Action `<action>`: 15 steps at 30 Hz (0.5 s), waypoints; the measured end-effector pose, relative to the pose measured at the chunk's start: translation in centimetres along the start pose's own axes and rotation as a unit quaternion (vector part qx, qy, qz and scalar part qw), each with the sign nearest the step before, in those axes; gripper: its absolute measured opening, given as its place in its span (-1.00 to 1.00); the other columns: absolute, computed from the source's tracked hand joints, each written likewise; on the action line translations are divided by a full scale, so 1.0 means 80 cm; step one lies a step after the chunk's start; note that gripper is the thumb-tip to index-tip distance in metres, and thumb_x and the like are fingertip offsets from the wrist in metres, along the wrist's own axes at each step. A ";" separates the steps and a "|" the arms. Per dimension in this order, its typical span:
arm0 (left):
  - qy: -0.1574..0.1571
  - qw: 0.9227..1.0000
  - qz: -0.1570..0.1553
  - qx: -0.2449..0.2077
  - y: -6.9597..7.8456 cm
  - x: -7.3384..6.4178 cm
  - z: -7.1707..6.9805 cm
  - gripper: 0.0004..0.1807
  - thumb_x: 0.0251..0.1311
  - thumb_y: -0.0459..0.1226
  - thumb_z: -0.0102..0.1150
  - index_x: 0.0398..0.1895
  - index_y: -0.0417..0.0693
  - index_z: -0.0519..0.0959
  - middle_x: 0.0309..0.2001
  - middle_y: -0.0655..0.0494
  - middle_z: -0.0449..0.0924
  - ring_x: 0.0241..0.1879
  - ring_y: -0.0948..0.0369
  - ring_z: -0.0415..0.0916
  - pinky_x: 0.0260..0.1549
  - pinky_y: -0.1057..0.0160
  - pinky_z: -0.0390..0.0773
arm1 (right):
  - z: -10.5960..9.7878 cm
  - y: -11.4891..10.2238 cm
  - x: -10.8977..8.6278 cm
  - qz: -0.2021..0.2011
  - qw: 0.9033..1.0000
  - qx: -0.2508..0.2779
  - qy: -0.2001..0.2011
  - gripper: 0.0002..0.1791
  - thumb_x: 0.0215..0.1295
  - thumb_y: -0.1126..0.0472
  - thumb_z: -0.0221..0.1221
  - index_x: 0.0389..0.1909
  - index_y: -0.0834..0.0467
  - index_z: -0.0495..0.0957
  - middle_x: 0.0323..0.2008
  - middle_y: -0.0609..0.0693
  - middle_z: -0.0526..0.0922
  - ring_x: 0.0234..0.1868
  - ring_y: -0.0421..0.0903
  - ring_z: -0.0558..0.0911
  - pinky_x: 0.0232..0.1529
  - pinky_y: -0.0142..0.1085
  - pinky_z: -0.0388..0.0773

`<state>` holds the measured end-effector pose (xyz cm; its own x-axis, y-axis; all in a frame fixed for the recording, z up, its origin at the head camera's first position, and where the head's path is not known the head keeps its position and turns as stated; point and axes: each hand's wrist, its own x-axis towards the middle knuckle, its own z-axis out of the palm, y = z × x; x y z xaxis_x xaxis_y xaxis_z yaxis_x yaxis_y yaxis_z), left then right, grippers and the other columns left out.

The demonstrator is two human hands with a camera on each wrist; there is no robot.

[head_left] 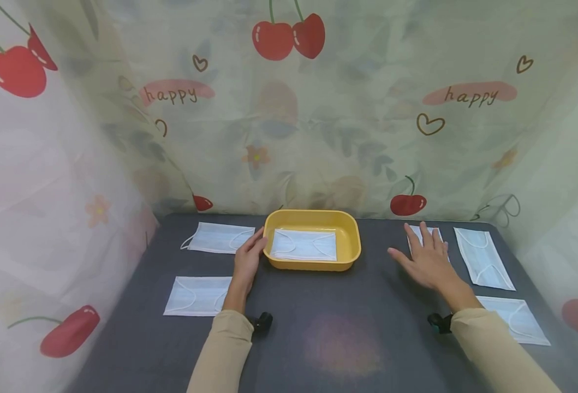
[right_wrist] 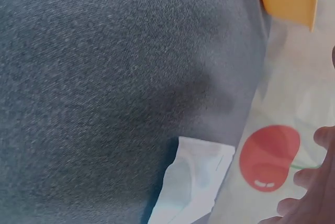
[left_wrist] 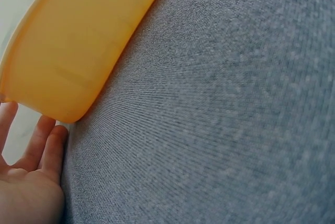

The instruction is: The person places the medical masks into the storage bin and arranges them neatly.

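Observation:
My left hand (head_left: pixel 248 261) is at the left end of a yellow plastic basin (head_left: pixel 313 266), its fairly straight fingers touching the end wall. In the left wrist view, the fingertips (left_wrist: pixel 46 122) meet the basin's lower corner and rim. A pale blue face mask (head_left: pixel 304 245) lies flat inside, ear loops on top. Over at the right, my right hand (head_left: pixel 428 262) is spread above another face mask (head_left: pixel 416 233), partly hiding it. Its fingers hold nothing. That mask (right_wrist: pixel 193 177) appears slightly bent in the right wrist view, below the raised fingers.
On the right of the dark grey table (head_left: pixel 338 338) lie two more masks, one behind (head_left: pixel 485 259) and one nearer (head_left: pixel 519 319), partly covered by the right forearm. Two others lie left, one far (head_left: pixel 215 238) and one near (head_left: pixel 195 296). A cherry-print curtain (head_left: pixel 318 125) encloses the table.

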<state>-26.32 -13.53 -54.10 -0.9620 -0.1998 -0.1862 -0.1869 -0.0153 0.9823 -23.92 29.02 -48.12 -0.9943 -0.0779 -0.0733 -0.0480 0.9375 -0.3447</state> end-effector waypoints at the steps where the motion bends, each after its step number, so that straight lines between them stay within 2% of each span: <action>1: 0.001 1.000 0.000 0.001 0.000 0.000 0.000 -0.53 0.35 0.08 0.21 0.32 0.43 0.55 0.35 0.18 0.55 0.43 0.20 0.39 0.46 0.08 0.37 | 0.000 0.002 -0.001 0.003 1.000 0.001 -0.001 0.12 0.36 -0.54 -0.16 0.66 0.12 -0.23 0.59 0.45 -0.37 0.54 0.60 -0.33 0.41 0.57 -0.33; 15: 0.000 1.000 -0.008 0.000 -0.001 0.003 0.000 -0.54 0.37 0.06 0.20 0.32 0.45 0.54 0.34 0.18 0.57 0.43 0.19 0.39 0.49 0.05 0.34 | 0.008 0.037 -0.010 0.022 1.000 0.011 0.005 0.14 0.37 -0.52 -0.13 0.64 0.19 -0.22 0.56 0.54 -0.36 0.50 0.67 -0.30 0.38 0.60 -0.30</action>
<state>-26.56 -13.59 -54.23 -0.9591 -0.1993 -0.2010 -0.2016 -0.0174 0.9793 -23.18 31.62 -49.64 -0.9963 -0.0332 -0.0796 -0.0021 0.9320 -0.3624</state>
